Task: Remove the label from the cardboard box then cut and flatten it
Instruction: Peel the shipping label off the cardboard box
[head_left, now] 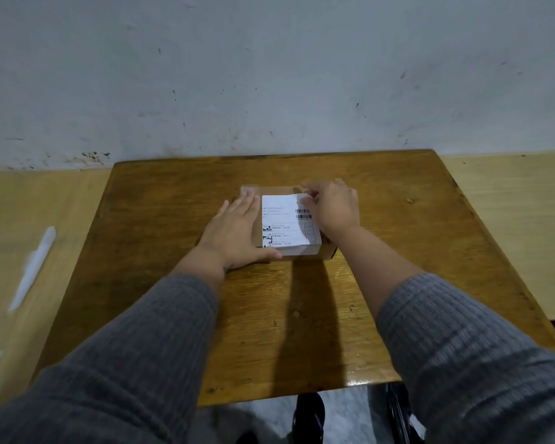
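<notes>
My left hand (234,230) lies flat against the box (269,191), mid-tabletop (398,251), to steady it, while my right hand (332,206) has its grip pinched on the label's (285,224) far corner, seemingly to start peeling.

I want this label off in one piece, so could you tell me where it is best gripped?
Probably pinch the label at its far right corner, coming from the right, where the right hand already works. That corner looks reachable near the cardboard box edge, while the left hand lies flat, steadying the box's left side.
</notes>
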{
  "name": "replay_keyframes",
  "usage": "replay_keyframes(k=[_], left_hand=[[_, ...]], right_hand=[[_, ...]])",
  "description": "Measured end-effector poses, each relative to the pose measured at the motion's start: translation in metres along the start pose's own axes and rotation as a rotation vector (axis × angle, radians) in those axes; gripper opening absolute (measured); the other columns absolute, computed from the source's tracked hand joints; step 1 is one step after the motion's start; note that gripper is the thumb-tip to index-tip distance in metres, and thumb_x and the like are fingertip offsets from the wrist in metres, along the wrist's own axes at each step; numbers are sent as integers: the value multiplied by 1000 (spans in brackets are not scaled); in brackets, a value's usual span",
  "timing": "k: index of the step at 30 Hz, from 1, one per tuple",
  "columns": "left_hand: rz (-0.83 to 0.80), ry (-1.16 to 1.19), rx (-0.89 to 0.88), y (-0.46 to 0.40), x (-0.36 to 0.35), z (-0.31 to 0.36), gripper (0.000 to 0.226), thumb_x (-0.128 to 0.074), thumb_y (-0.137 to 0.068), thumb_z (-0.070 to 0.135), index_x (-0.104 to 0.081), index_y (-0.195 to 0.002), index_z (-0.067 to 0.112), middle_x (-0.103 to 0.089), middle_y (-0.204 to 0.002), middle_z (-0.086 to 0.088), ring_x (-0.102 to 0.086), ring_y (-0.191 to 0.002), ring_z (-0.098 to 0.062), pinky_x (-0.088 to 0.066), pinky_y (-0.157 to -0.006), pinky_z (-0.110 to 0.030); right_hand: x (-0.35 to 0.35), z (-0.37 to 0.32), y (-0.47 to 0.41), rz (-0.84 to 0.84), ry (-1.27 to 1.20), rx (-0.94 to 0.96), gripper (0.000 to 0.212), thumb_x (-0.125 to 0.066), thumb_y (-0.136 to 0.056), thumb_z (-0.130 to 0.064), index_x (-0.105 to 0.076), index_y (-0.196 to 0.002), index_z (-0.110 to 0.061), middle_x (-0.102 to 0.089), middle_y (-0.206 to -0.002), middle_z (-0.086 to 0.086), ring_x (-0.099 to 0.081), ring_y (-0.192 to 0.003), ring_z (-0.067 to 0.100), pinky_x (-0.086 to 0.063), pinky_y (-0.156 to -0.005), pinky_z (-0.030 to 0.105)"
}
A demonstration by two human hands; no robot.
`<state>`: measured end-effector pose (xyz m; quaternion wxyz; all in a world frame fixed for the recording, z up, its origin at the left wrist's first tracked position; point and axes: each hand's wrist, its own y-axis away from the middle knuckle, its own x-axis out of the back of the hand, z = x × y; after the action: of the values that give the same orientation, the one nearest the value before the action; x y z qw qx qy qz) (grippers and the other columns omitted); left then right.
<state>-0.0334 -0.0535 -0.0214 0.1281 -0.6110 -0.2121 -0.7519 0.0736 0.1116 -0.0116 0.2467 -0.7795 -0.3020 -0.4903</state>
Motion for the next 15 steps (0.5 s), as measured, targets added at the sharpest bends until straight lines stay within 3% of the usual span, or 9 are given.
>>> replay_keyframes(k=[5, 10, 13, 15], left_hand=[[-35, 11, 35, 2, -2, 1, 117, -50, -72, 79, 3, -154, 14, 11, -161, -1, 6, -148, -14, -6, -119, -36], [-69, -60, 72, 2, -4, 4, 113, -39, -74, 83, 9, -153, 17, 16, -160, 2, 11, -147, -12, -3, -119, -47], [-89, -80, 87, 2, -3, 4, 113, -35, -74, 85, 12, -153, 20, 18, -160, 4, 13, -147, -11, 0, -118, -53], [-99, -82, 94, 2, -3, 4, 112, -34, -74, 86, 13, -152, 21, 19, -159, 5, 14, -147, -10, 3, -117, -56]], right_hand=[[-2, -5, -6, -26, 25, 32, 29, -57, -92, -27, -65, -119, -29, -69, -114, -2, -50, -115, 21, -34, -93, 36], [-6, -8, -7, -46, 52, 44, 21, -59, -91, -28, -73, -102, -18, -69, -106, 2, -55, -104, 23, -40, -86, 36], [-7, -8, -4, -60, -75, 14, 18, -63, -88, -27, -75, -97, -16, -69, -104, 1, -60, -98, 21, -48, -80, 34], [-7, -9, -1, -63, -170, -21, 13, -66, -87, -24, -75, -92, -17, -71, -102, 0, -62, -94, 19, -49, -85, 36]])
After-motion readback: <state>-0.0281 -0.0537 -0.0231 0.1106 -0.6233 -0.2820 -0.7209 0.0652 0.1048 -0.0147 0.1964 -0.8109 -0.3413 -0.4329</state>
